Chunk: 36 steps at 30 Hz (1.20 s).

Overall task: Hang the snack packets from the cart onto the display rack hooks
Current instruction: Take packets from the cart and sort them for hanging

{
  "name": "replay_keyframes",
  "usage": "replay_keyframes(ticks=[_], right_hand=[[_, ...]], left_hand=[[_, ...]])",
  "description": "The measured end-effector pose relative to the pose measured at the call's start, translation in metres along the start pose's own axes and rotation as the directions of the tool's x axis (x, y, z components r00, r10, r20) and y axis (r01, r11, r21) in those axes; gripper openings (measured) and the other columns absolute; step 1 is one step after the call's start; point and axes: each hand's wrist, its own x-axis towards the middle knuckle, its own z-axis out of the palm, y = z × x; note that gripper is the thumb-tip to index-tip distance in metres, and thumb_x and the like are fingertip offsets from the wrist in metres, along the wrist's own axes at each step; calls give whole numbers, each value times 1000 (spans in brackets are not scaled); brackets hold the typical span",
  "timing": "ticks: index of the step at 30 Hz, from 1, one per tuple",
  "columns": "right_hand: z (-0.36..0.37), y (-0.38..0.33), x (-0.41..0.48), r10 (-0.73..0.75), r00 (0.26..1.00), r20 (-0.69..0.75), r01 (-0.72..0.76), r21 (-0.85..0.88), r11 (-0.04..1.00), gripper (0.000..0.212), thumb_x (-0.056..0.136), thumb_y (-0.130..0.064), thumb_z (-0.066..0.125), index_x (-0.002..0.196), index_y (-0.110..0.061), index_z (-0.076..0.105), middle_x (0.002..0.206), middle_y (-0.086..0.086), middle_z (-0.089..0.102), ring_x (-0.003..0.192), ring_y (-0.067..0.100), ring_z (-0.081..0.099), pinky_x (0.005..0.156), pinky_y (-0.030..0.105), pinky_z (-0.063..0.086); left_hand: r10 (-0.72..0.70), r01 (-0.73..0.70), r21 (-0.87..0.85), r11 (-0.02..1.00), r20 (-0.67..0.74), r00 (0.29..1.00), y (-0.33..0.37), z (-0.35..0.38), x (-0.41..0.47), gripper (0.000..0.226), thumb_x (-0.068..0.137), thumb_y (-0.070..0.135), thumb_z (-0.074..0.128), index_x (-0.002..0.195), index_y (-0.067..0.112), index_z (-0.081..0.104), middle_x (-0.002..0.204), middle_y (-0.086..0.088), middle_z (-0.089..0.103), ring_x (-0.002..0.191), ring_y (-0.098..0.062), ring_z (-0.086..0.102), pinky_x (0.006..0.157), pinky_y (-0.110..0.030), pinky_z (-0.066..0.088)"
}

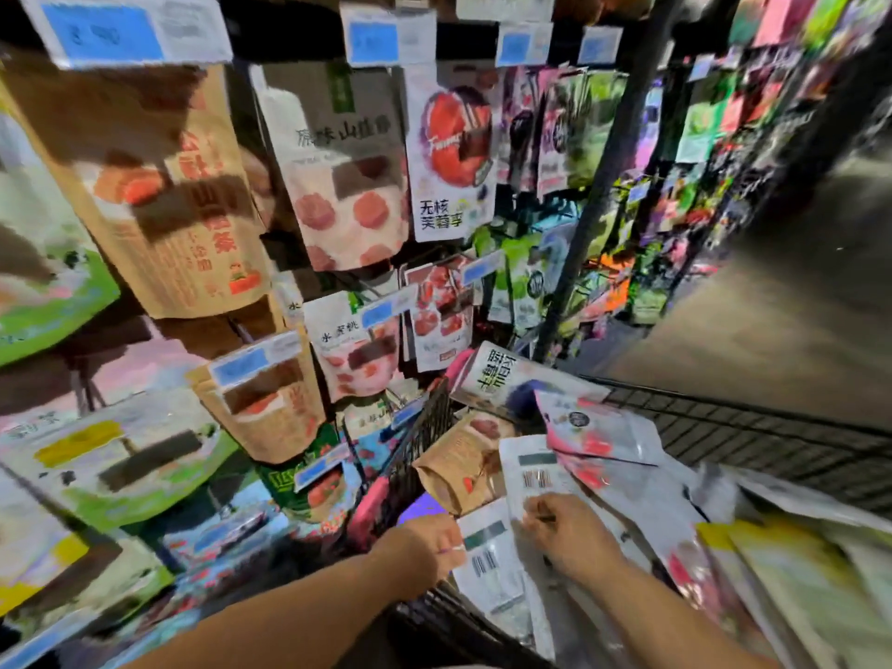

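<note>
— Black wire cart (724, 417) fills the lower right of the frame. We see snack packets piled loose in it.
— Hands?
— Left hand (427, 548), bottom centre: fingers curled, pinching the left edge of the lower white barcode packet (490, 572). Right hand (569, 533), just beside it: fingers curled, gripping the bottom edge of the upper white barcode packet (531, 470). Both packets lie in the cart.
— Neighbours?
— Kraft-paper packet (458, 468) touches the upper one on its left. Pink-and-white packet (596, 434) overlaps its upper right corner.
— Rack?
— Display rack (596, 185) spans the left and top of the frame, with packets hanging all over it. We read a kraft pouch (159, 195) upper left, a white pouch with red slices (338, 176) top centre, and blue price tags (101, 31) above them. Hooks are too blurred for us to make out.
</note>
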Motion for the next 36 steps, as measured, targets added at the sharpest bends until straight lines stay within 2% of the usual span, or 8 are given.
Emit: replay_keyframes(ticks=[3, 6, 13, 18, 25, 30, 34, 36], right_hand=[[4, 19, -7, 34, 999, 39, -33, -31, 999, 45, 85, -50, 57, 120, -23, 62, 123, 0, 58, 109, 17, 58, 96, 33, 48], [6, 26, -16, 48, 998, 38, -45, -60, 997, 56, 90, -47, 59, 140, -25, 45, 141, -5, 40, 126, 17, 45, 105, 30, 39], [16, 37, -16, 50, 998, 28, -48, -74, 996, 87, 84, -58, 62, 154, -31, 18, 162, -3, 9, 148, 21, 15, 120, 39, 20], [26, 30, -17, 91, 994, 56, -77, -218, 973, 112, 74, -76, 58, 156, -28, -2, 164, 0, -7, 150, 22, 4, 119, 45, 15], [42, 27, -14, 125, 992, 1, -121, -260, 958, 120, 70, -78, 60, 154, -26, -9, 162, 1, -16, 151, 20, -4, 119, 46, 10], [40, 26, -18, 102, 995, -21, -104, -173, 979, 96, 76, -65, 64, 148, -23, 17, 163, 2, -9, 150, 19, 5, 120, 44, 14], [35, 24, -21, 76, 997, -12, -76, -92, 993, 23, 81, -49, 62, 91, -34, 47, 163, 3, 10, 140, 26, 33, 113, 37, 29], [33, 26, -22, 70, 997, 9, -69, -89, 994, 17, 91, -41, 56, 78, -31, 50, 164, 1, 11, 141, 25, 34, 114, 33, 30]], left_hand=[[-5, -4, 252, 968, 37, 999, -1, 8, -1, 20, 98, 41, 43, 100, 28, 57, 78, 13, 51, 79, -14, 54, 80, -28, 46], [9, -50, 352, 935, 117, 993, 1, 10, 2, 25, 102, 21, 35, 115, 13, 54, 83, 3, 44, 88, -23, 55, 81, -39, 50], [-99, 51, 291, 955, 151, 984, -2, 9, 14, 32, 97, 49, 35, 109, 29, 56, 108, 0, 65, 98, -22, 61, 76, -31, 42], [-109, 50, 294, 955, 187, 976, 0, 6, 15, 35, 98, 52, 36, 118, 29, 53, 117, 2, 63, 106, -21, 59, 79, -31, 41], [-91, 28, 270, 962, 224, 970, 3, 4, 16, 29, 99, 47, 35, 118, 33, 51, 116, 10, 63, 104, -15, 57, 80, -30, 41], [-88, 22, 256, 966, 249, 965, 3, 2, 17, 27, 100, 47, 34, 116, 33, 51, 106, 11, 60, 92, -13, 52, 75, -30, 38], [-102, 35, 250, 968, 261, 960, 3, 2, 15, 25, 100, 46, 33, 112, 33, 50, 92, 14, 55, 86, -14, 52, 73, -32, 39], [-104, 35, 251, 967, 267, 958, 3, 1, 14, 20, 100, 42, 31, 107, 32, 48, 94, 9, 61, 88, -18, 57, 74, -33, 42]])
